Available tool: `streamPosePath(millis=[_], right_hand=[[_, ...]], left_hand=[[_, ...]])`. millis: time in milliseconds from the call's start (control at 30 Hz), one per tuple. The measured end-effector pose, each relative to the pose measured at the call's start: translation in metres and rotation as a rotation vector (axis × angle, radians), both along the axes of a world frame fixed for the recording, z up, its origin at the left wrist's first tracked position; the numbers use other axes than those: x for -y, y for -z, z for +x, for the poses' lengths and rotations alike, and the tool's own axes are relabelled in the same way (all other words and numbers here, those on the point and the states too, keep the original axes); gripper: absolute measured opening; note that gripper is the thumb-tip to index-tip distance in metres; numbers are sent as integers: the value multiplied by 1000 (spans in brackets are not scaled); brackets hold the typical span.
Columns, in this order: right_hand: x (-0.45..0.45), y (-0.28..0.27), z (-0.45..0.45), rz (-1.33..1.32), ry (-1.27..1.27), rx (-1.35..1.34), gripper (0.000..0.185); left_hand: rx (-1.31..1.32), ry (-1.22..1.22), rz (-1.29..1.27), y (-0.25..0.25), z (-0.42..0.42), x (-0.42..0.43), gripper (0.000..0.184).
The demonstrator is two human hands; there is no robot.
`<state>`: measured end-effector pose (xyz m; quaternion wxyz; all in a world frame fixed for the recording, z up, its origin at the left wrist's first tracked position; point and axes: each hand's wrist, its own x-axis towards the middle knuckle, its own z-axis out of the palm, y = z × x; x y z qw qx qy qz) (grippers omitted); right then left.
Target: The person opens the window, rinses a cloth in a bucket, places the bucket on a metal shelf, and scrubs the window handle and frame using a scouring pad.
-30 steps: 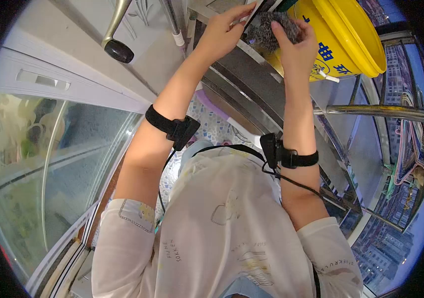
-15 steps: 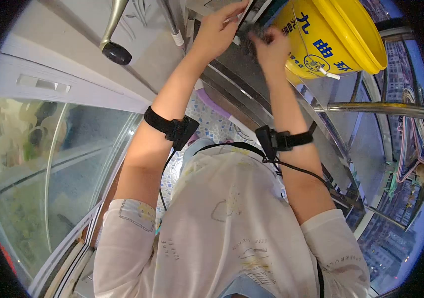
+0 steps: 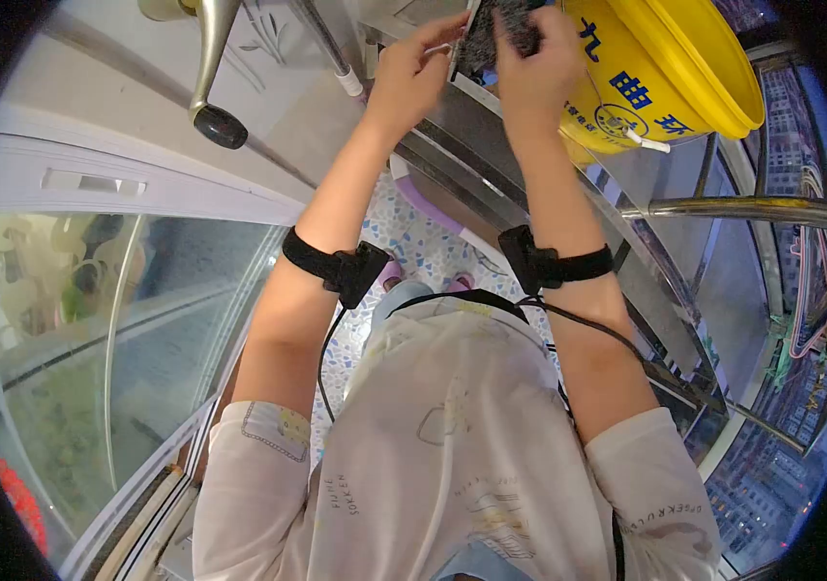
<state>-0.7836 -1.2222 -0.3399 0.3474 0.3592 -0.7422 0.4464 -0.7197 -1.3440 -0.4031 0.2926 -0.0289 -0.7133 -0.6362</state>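
Note:
At the top of the head view, my right hand [image 3: 541, 68] is closed on a dark grey, fuzzy cloth [image 3: 484, 41], thumb pressed into it. The cloth lies against a thin, light-edged panel [image 3: 459, 48], mostly hidden by the cloth and cut off by the frame's top. On the other side, my left hand [image 3: 411, 85] grips this panel's edge with its fingertips. Close to the right of my right hand is a yellow bucket [image 3: 665, 73] with blue writing and a white handle grip.
A metal crank with a black knob [image 3: 220, 126] juts out at the upper left. Below it stands a glass sliding door [image 3: 55, 320]. Metal rails [image 3: 752, 210] and hangers [image 3: 810, 320] line the window side. Speckled blue tiles [image 3: 413, 218] cover the floor.
My right hand and the cloth have moved up a little along the panel. The left hand has shifted slightly down and left. The view has tilted, showing more floor and my shoes.

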Motion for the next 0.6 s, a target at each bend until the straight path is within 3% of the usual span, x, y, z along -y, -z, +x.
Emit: streamPosePath(millis=[167,267,333,467,600], right_hand=[[-2,8,14,25,-31,108,24],[-10,0,10,45,-77,96,24],[-19,-11,10,114,-115,76,24],[-48,-44,21,161,-152,84,24],[-77,-100,18,177,-27,-186,22]], left_hand=[[38,-51,-5,-2,7,-5,50],[-64,-127,-7,-4,4,-11,37],[17,-59,-113,-7,7,-7,57],[72,-79,-154,-8,18,-8,59],[175,-158,-216,-9,31,-1,61]])
